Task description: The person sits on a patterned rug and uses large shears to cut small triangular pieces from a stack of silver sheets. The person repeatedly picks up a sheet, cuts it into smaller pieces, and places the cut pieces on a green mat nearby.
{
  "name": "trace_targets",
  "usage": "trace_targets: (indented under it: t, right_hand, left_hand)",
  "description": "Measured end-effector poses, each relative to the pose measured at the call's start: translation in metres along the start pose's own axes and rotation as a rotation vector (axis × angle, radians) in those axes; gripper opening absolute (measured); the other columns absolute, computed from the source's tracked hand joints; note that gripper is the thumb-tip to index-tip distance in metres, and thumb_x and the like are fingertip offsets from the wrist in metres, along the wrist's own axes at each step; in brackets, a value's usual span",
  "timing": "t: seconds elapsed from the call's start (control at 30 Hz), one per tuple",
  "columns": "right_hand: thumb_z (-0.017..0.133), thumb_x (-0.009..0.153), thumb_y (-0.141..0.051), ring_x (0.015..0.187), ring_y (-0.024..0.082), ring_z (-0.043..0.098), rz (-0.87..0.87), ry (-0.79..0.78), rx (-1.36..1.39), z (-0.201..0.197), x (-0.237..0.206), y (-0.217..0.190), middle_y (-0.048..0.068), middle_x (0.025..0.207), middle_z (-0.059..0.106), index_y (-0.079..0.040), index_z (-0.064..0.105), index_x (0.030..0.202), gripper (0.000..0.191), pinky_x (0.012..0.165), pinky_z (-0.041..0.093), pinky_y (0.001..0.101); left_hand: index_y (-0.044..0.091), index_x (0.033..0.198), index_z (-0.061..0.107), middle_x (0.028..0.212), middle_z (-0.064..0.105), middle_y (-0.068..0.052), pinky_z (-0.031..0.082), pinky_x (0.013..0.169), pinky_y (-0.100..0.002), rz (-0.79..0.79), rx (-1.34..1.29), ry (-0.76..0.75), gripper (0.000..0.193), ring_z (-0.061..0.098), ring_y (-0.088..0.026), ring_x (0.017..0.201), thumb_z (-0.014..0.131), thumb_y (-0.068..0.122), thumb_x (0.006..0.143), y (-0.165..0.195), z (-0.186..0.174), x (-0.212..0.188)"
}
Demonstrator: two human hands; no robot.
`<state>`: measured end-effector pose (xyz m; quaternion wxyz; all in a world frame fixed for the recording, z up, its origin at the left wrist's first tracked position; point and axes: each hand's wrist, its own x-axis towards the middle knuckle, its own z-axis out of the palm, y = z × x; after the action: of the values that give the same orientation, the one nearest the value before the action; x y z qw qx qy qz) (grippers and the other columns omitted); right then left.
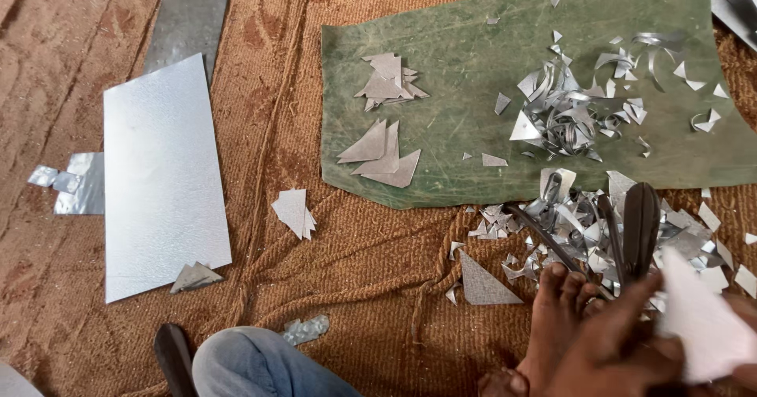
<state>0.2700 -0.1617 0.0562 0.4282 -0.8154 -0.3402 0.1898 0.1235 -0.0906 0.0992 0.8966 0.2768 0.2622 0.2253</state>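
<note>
My left hand (611, 346) is at the bottom right, closed on a pale sheet-metal piece (702, 326) that looks blurred. Only a sliver of my right hand (743, 306) shows behind that piece at the frame edge, so its grip is hidden. Just above the hands lie dark metal shears (639, 223). One long handle (552, 243) runs down under my bare foot (556, 302). Shiny metal offcuts (583, 227) are heaped around the shears.
A green mat (473, 42) on the brown woven floor covering carries two stacks of cut triangles (386, 78) (382, 152) and curled scraps (568, 113). A large metal sheet (162, 176) lies at left, and a single triangle (481, 283) lies near my foot. My jeans-clad knee (252, 361) is at the bottom.
</note>
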Motion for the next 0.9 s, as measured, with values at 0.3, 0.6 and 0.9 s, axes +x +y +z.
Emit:
trace_targets:
  t: [0.3,0.6,0.9]
  right_hand:
    - [0.067,0.092,-0.031,0.115,0.034,0.070,0.035,-0.003,-0.164,0.017,-0.016,0.041,0.018,0.126,0.067,-0.011,0.063,0.135,0.048,0.098,0.057,0.0476]
    - [0.066,0.094,-0.039,0.111,0.033,0.070,0.073,0.032,-0.432,-0.001,-0.015,0.084,0.015,0.125,0.066,-0.018,0.064,0.133,0.044,0.094,0.058,0.0466]
    - [0.065,0.097,-0.048,0.107,0.033,0.070,0.318,-0.093,-0.732,0.057,-0.063,0.162,0.012,0.123,0.065,-0.025,0.065,0.130,0.040,0.090,0.059,0.0456]
  left_hand:
    - [0.007,0.168,0.044,0.141,0.055,-0.028,0.042,0.113,-0.041,-0.070,-0.047,-0.093,0.081,0.057,-0.027,0.124,0.067,0.026,0.093,-0.031,0.008,0.009]
    - [0.014,0.156,0.053,0.130,0.064,-0.023,0.058,0.069,-0.025,0.155,0.133,0.099,0.061,0.062,-0.012,0.076,0.054,-0.009,0.099,-0.030,-0.008,0.029]
    - [0.015,0.153,0.052,0.107,0.061,0.006,0.054,0.047,-0.025,0.458,0.317,0.215,0.058,0.059,-0.010,0.057,0.050,-0.010,0.100,0.022,-0.091,0.122]
